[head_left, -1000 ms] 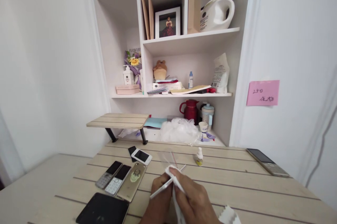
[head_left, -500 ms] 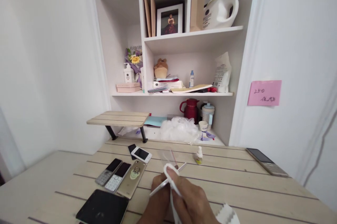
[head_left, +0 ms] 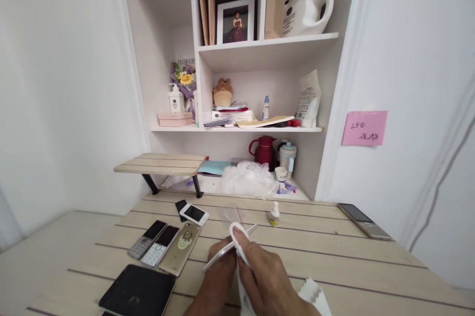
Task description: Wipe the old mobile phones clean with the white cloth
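Between the two hands, a slim pale device (head_left: 218, 258) lies edge-on in the curled fingers of the left hand (head_left: 218, 276), ends projecting past them; the right hand (head_left: 265, 271), fingers closed, pinches a white cloth (head_left: 244, 302) over the device's edge.

1 red jug (head_left: 264, 150), 1 pink note (head_left: 364, 128)

The white cloth (head_left: 244, 300) looks matt, the black tablet (head_left: 139, 290) smooth and glossy.

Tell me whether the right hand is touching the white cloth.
Touching. The head view shows the right hand gripping the white cloth, with a finger lying directly on its folded upper end.
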Demonstrator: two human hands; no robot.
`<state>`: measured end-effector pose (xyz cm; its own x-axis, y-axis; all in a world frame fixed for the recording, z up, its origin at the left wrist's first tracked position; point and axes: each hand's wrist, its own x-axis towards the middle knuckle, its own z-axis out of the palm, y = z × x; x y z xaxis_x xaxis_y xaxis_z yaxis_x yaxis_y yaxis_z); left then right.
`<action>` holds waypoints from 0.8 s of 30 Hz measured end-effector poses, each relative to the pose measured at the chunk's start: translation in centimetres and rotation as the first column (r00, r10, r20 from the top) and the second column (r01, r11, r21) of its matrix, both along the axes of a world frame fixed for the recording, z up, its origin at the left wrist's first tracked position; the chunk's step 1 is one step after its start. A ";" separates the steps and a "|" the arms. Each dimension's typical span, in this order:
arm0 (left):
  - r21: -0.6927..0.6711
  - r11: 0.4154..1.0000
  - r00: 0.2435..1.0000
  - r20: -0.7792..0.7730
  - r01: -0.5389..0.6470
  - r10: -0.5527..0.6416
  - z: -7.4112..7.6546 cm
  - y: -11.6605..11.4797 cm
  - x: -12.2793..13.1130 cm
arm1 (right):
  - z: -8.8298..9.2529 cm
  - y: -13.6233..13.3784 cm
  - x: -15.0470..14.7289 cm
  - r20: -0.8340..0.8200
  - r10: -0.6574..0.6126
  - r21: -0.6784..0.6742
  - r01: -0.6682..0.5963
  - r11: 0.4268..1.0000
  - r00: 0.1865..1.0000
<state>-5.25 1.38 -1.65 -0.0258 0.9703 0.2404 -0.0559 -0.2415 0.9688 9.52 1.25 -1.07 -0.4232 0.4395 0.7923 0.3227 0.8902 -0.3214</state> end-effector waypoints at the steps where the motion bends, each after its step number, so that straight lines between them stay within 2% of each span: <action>1: 0.001 1.000 1.000 -0.002 -0.003 0.003 0.3 -0.2 0.2 | 0.0 0.1 0.1 -0.001 -0.015 0.012 0.015 1.000 1.000; 4: -0.003 1.000 1.000 0.002 -0.018 0.018 1.1 -0.9 0.5 | 0.3 0.8 0.6 -0.062 -0.165 -0.131 0.156 0.979 0.984; 6: 0.005 1.000 1.000 -0.018 -0.017 0.017 1.2 -1.1 0.5 | 0.6 1.1 0.8 -0.087 -0.213 -0.226 0.189 0.956 0.973; 8: 0.053 0.999 0.998 -0.057 -0.003 0.006 1.1 -1.0 0.3 | 0.8 0.8 0.7 -0.075 -0.168 -0.193 0.151 0.970 0.983; 12: 0.121 0.993 0.998 -0.071 0.012 -0.004 0.7 -0.3 0.1 | 0.8 -0.3 0.2 0.034 -0.016 0.020 0.015 1.000 0.999; 14: 0.119 0.993 0.997 -0.070 0.029 -0.021 0.5 -0.1 0.1 | 0.9 -0.5 0.1 0.019 -0.043 -0.006 0.043 0.999 0.999; 16: 0.135 0.990 0.998 -0.057 0.034 -0.026 0.1 0.1 0.1 | 1.1 -0.4 0.1 -0.025 -0.095 -0.125 0.091 0.988 0.995; 18: 0.166 0.986 1.000 -0.027 0.010 -0.006 -0.4 0.3 0.0 | 1.4 -0.4 0.0 -0.041 -0.090 -0.212 0.079 0.974 0.995; 22: 0.220 0.971 0.995 0.053 -0.092 0.082 -1.6 1.0 -0.2 | 1.3 -0.8 -0.1 -0.009 -0.038 -0.113 0.036 0.993 0.999; 24: 0.166 0.975 0.986 0.107 -0.144 0.127 -1.8 1.2 -0.2 | 1.0 -0.9 0.0 -0.008 -0.060 -0.070 0.059 0.996 0.998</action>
